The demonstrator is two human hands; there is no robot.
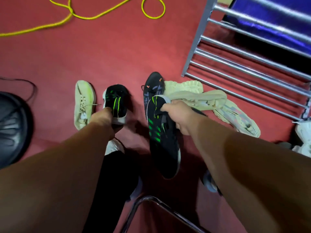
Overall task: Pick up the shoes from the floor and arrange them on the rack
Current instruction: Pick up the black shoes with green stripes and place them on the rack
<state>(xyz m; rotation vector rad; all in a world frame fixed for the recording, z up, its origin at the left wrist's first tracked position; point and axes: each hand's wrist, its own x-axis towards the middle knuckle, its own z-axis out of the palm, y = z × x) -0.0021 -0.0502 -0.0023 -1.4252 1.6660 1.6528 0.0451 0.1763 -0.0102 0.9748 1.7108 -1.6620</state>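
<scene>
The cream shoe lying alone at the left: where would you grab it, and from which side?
Probably the heel collar of the cream shoe, taken from above at the near end. It lies laces up with its toe pointing away, so the opening faces up and fingers can hook inside.

rack [197, 39]: bare silvery metal, smooth, faintly glossy
floor [101, 52]: red carpet, matt, fine nap
black shoes [161, 145]: matt knit cloth
cream shoe [82, 101]: matt knit cloth, slightly rough
yellow cord [33, 29]: smooth, plastic-looking
bent tube [148, 198]: polished metal, glossy
</scene>
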